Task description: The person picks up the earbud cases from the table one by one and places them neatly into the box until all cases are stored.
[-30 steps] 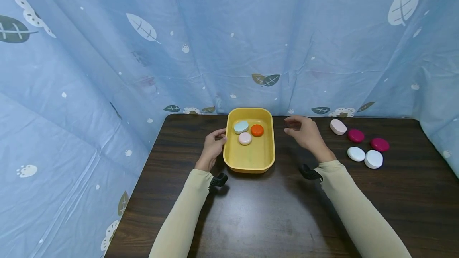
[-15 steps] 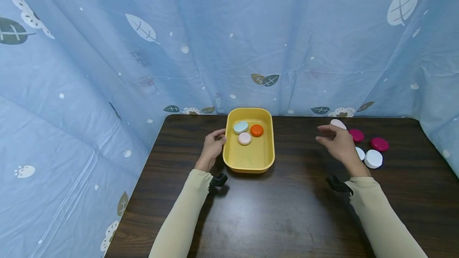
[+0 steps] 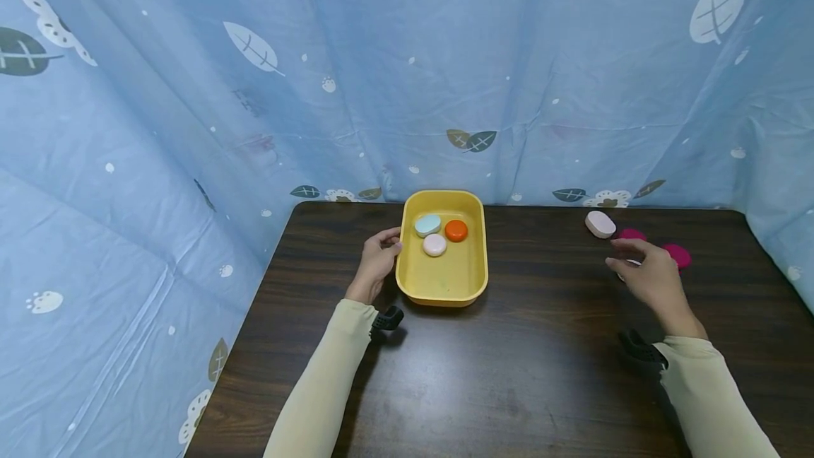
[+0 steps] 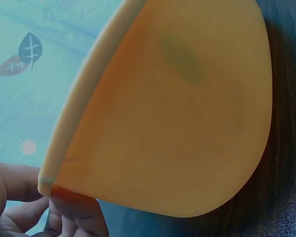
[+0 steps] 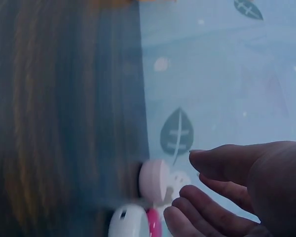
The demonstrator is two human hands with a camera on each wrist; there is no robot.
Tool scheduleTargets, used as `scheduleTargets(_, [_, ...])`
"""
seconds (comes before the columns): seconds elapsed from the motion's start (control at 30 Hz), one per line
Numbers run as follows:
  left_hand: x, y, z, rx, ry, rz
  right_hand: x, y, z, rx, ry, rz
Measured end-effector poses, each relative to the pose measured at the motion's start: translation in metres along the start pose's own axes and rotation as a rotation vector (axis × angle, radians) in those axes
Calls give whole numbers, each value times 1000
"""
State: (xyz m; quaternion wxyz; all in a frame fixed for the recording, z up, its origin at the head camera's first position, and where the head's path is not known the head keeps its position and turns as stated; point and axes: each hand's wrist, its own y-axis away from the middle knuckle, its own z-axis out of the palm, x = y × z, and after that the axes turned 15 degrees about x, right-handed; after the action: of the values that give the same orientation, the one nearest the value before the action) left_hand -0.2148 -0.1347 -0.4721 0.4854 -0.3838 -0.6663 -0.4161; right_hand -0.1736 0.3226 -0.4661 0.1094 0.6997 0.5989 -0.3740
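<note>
My left hand (image 3: 376, 263) pinches the left rim of a yellow plastic tray (image 3: 443, 288), its fingertips showing at the tray's edge in the left wrist view. Inside the tray lie a pale blue oval piece (image 3: 428, 225), an orange round one (image 3: 456, 231) and a pale pink round one (image 3: 434, 245). Over the group at the right hovers my right hand (image 3: 655, 280), thumb and fingers apart with nothing between them. Beneath it a white oval piece (image 5: 129, 223), with a small dark slot, is mostly hidden in the head view. Two magenta pieces (image 3: 677, 256) are partly covered.
A pale pink oval piece (image 3: 600, 225) lies near the back edge of the dark wooden table (image 3: 470, 380). Behind the table hangs a blue patterned curtain (image 3: 394, 90). The other white piece of the right-hand group is hidden behind my right hand.
My right hand has moved right from beside the tray to above the white and magenta pieces. The left hand and the tray have stayed where they were.
</note>
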Motion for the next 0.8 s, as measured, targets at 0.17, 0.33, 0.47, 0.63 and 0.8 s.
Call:
scheduleTargets(0.17, [0,0,0,0,-4,1,13,3,-8,28,34,18])
scheduleTargets(0.33, [1,0,0,-5,-6,-12,19,7,-12,9,72,70])
scheduleTargets(0.47, [2,1,-1,-3,-9,-18,22,7,-14,-16,93,94])
scheduleTargets(0.63, [1,1,-1,-4,0,-17,24,6,-14,-47,134,86])
scheduleTargets(0.8, [0,0,0,-4,6,-12,26,5,-10,-82,177,70])
